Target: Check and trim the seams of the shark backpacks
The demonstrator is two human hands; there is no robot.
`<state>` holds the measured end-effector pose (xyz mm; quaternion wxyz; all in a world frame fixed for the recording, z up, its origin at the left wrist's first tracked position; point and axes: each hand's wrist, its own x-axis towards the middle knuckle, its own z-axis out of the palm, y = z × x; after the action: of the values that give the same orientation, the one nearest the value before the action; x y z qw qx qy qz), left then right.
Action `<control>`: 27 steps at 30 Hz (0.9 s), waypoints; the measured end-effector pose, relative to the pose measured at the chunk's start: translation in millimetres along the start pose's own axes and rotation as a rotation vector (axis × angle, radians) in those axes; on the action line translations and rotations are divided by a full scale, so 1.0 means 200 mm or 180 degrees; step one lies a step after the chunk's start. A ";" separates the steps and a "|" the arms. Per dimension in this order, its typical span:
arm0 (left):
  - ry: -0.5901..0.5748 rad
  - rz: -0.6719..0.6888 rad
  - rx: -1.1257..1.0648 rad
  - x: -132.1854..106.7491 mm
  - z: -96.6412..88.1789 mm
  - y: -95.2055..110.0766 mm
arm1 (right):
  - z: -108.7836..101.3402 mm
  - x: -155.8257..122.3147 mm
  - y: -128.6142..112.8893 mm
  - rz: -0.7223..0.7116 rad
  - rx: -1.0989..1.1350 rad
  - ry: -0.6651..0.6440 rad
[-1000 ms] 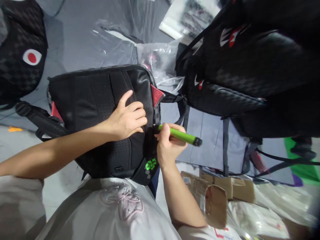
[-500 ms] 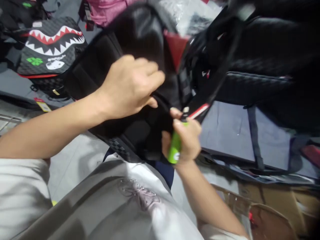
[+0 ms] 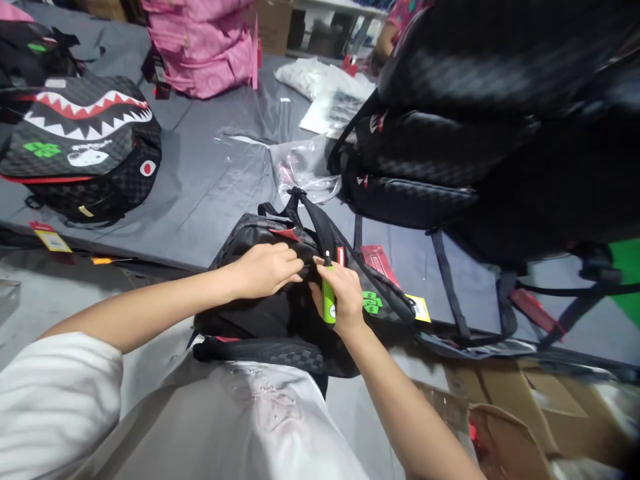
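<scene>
A black backpack (image 3: 280,320) with red trim stands at the near edge of the grey table, against my lap. My left hand (image 3: 265,269) is closed, pinching the fabric at the backpack's top edge. My right hand (image 3: 341,297) is wrapped round a green lighter-like tool (image 3: 328,301), held upright with its tip at the same top edge, close to my left fingers. The backpack's handle and straps (image 3: 310,217) rise behind my hands. A red and a yellow tag (image 3: 380,260) lie beside it.
A shark-mouth backpack (image 3: 85,150) lies at the left. A pile of black backpacks (image 3: 475,133) fills the right. Pink backpacks (image 3: 200,47) stand at the back. Clear plastic bags (image 3: 300,167) lie mid-table. Cardboard boxes (image 3: 500,413) sit at the lower right.
The backpack was turned from lying flat on its back panel to standing at the table edge. My right hand swung the green tool upright; both hands moved to the top edge.
</scene>
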<state>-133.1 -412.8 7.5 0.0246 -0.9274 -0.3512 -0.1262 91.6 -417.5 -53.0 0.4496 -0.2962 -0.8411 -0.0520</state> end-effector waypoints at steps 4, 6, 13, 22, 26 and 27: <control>0.0700 -0.0417 0.0193 0.03 -0.10 -0.09 | 0.04 0.10 -0.05 -0.0163 0.0170 -0.0036; 0.0361 -0.0681 0.0060 0.11 -0.07 -0.19 | 0.09 0.13 -0.04 -0.0033 0.0216 -0.0057; -0.0570 -0.0809 -0.0375 0.34 0.13 -0.43 | 0.18 0.07 0.05 0.0514 0.0683 -0.0150; -0.0779 -0.0637 0.0443 0.27 0.11 -0.24 | 0.12 0.03 0.06 0.1083 0.1450 -0.0465; -0.0802 -0.0732 0.0438 0.28 0.12 -0.23 | 0.10 0.06 0.08 0.1408 0.1367 -0.0596; -0.0769 -0.0734 0.0422 0.28 0.12 -0.23 | 0.08 0.08 0.09 0.1360 0.1249 -0.0691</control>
<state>-116.7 -338.6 -4.0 0.0286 -0.8858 -0.4631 0.0075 82.1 -390.4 -53.8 0.4065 -0.3776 -0.7969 0.2391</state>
